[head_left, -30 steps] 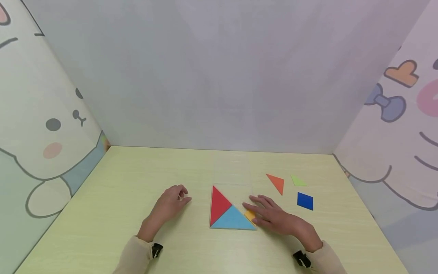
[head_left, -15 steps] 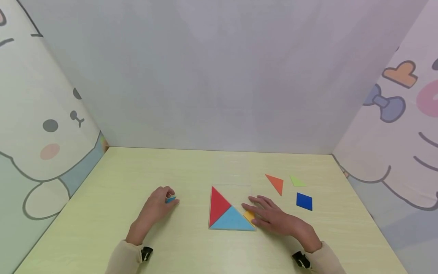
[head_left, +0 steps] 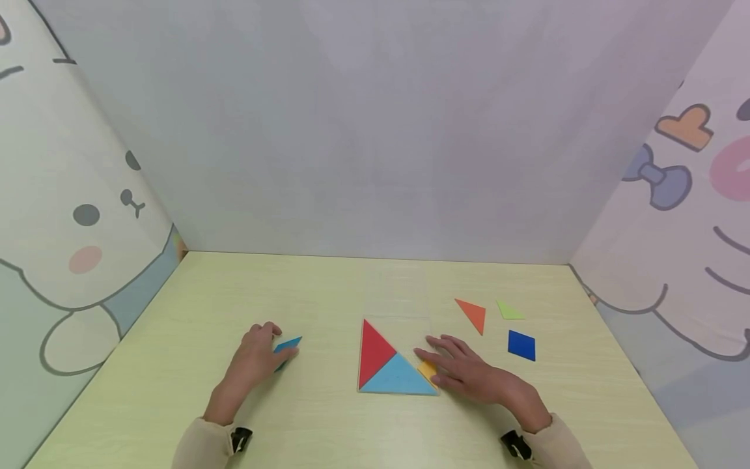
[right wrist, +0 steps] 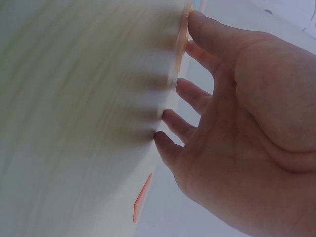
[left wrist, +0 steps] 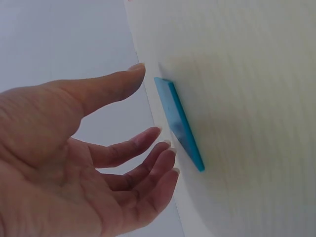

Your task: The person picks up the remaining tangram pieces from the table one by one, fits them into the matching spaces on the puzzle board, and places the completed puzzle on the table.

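Head view: counts two bare hands and seven flat pieces on one table (head_left: pixel 316 430). Three in one clear tray (head_left: pixel 404 331) — one red triangle (head_left: pixel 374 358), one light blue triangle (head_left: pixel 398 379), one yellow piece (head_left: pixel 427 369) — and three loose to its right: one orange triangle (head_left: pixel 474 315), one green triangle (head_left: pixel 508 311), one dark blue piece (head_left: pixel 521 345). Well left of the tray, the seventh: one blue piece (head_left: pixel 287 344), right beside the left hand (head_left: pixel 253 357) and partly behind its thumb. Right hand (head_left: pixel 469 373) spread at the tray's right side, partly covering the yellow piece, with no grip. Compared with half a second ago, left hand farther left and the blue piece much more exposed; right hand, tray and three loose pieces essentially unchanged. Left wrist view: one hand, one blue piece; thumb and four fingers loosely curved and released, a gap before the piece. Whether flat on the table or slightly raised, cannot tell. Right wrist view: one thumb and four fingers apart, fingertips down, gripping nothing; lower, one orange triangle, seen nearly edge-on.
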Demonstrator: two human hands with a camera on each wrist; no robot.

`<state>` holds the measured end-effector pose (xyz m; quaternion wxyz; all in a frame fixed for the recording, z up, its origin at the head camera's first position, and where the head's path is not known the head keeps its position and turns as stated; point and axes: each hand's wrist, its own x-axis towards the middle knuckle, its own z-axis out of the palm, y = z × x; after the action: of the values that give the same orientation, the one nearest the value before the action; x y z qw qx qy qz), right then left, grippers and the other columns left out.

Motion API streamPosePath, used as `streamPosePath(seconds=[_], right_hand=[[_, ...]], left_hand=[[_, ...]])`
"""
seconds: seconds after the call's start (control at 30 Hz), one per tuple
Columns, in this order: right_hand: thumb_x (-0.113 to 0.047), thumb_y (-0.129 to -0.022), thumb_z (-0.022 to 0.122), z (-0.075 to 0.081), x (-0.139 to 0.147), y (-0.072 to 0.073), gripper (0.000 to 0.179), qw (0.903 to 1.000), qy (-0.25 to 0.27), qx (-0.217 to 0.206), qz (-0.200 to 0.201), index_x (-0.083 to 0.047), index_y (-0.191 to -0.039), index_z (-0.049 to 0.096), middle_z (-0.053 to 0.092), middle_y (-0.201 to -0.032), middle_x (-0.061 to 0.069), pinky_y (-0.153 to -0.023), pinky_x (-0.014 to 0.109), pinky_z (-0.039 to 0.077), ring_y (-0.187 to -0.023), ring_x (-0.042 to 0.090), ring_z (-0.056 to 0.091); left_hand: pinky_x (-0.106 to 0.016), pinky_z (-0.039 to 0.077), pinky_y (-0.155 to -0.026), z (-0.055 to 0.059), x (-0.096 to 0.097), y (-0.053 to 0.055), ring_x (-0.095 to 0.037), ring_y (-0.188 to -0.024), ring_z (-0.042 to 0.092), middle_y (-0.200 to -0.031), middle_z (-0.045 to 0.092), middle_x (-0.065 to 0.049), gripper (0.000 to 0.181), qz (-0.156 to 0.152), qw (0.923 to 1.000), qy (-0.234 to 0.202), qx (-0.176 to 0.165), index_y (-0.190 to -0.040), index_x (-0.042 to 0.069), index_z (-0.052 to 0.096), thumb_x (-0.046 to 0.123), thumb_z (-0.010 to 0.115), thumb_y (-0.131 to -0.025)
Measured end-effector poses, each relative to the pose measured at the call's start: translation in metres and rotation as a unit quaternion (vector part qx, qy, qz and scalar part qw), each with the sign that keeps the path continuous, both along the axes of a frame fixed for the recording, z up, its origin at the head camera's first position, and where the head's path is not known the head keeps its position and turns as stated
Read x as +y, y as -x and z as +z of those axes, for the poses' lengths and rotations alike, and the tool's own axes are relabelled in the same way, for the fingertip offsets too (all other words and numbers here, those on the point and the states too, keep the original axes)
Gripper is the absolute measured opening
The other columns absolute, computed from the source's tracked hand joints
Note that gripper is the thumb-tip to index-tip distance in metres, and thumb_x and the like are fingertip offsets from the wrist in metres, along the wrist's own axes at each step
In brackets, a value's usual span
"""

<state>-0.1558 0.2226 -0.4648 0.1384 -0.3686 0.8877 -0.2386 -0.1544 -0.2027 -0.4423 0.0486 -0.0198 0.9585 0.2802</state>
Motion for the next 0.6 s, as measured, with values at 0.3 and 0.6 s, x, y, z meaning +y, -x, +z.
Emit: streamPosePath(seconds=[0.3,0.6], right_hand=[[-0.028,-0.108,0.053,-0.0005,0.0008,0.0001,0.053,0.9998,0.009,0.016,0.010,-0.015,-0.158,0.041,0.033,-0.160,0.024,-0.104,0.073,0.037,-0.143,0.049,0.027],[-0.029,-0.109,0.052,-0.0016,0.0004,0.0008,0.053,0.9998,0.011,0.014,0.012,-0.015,-0.158,0.040,0.034,-0.160,0.024,-0.103,0.073,0.037,-0.143,0.049,0.028]], left_hand=[[-0.041,0.047,-0.073,0.0003,-0.0017,-0.0042,-0.029,-0.086,0.049,-0.096,0.053,-0.016,0.041,0.011,0.9996,-0.002,-0.025,-0.111,-0.010,0.057,0.019,0.078,-0.092],[-0.043,0.049,-0.073,-0.0031,-0.0029,-0.0040,-0.026,-0.084,0.052,-0.093,0.056,-0.014,0.031,0.009,0.9998,-0.010,-0.016,-0.105,-0.008,0.059,0.013,0.077,-0.092]])
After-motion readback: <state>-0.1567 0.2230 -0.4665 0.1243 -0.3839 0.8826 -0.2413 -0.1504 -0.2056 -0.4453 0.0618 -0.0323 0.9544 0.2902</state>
